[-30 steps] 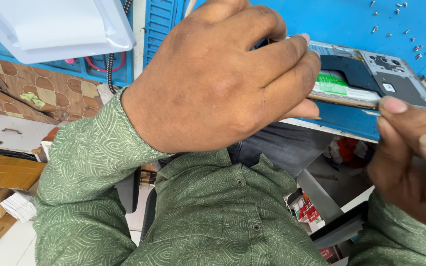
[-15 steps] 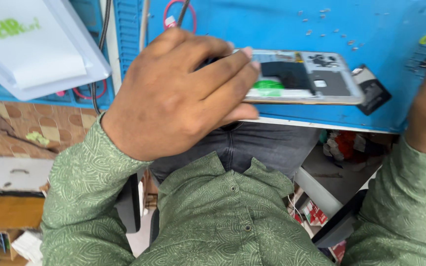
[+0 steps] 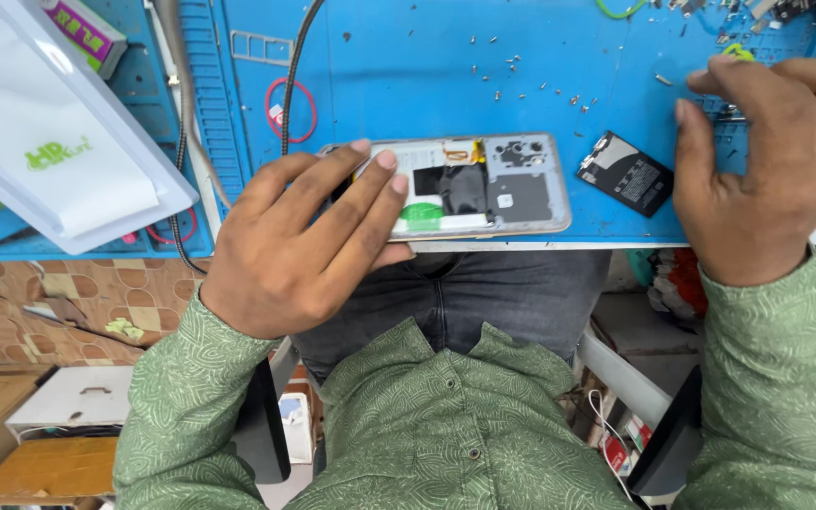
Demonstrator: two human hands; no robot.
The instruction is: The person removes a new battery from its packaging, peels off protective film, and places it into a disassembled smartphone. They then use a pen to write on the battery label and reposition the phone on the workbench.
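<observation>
Left hand (image 3: 309, 250) flat, no grip, pinning opened phone (image 3: 484, 184) at surface (image 3: 408, 85) edge; slip drops it; right hand (image 3: 767, 165) grip wide, empty, over loose screws (image 3: 521, 80); brush scatters them.

**Packages and labels in view**

Upper left: white flat panel (image 3: 49, 142), tilted, carrying a small green printed logo (image 3: 59, 154) near its middle. Above its top edge, a small box (image 3: 87, 33), purple and green with a pale side, lying on the blue mat (image 3: 408, 85).

On the opened phone (image 3: 465, 186) at the mat's front edge: a white label strip (image 3: 417, 156) and a bright green tab (image 3: 422, 215) beside dark shielding.

Just right of the phone: a black rectangular component (image 3: 627, 173), tilted, with a white-printed label face.

Lower left, on the floor: white flat box (image 3: 77, 397), brown cardboard cartons (image 3: 44, 467) beside it.

Lower right, under the bench: red-and-white packets (image 3: 620, 453), partly hidden.
</observation>
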